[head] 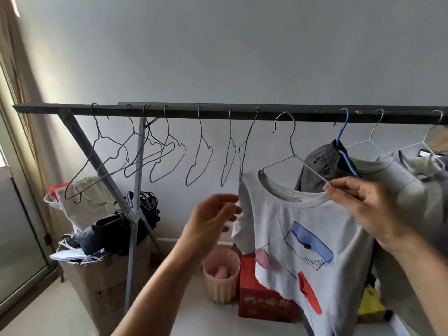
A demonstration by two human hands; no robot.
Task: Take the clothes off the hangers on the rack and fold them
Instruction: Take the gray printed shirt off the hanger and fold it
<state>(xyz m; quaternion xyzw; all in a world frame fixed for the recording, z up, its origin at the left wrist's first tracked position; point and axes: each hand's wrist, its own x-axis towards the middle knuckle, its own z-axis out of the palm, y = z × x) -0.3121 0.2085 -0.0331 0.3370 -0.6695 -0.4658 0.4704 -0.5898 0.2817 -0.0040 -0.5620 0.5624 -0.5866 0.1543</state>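
A white T-shirt (308,229) with blue, pink and red patches hangs from a white wire hanger (291,151) on the dark rack bar (184,112). The hanger's right arm pokes out of the neck hole. My right hand (371,209) pinches the shirt's collar at that hanger tip. My left hand (213,219) hovers just left of the shirt's sleeve, fingers loosely curled, holding nothing. To the right hang dark grey shorts (322,163) on a blue hanger (344,141) and more grey and white garments (407,180).
Several bare wire hangers (167,151) hang along the bar's left half. Below stand a cardboard box (101,282) piled with dark bags, a pink bin (221,277) and a red box (261,301). A glass door (14,214) is at the left.
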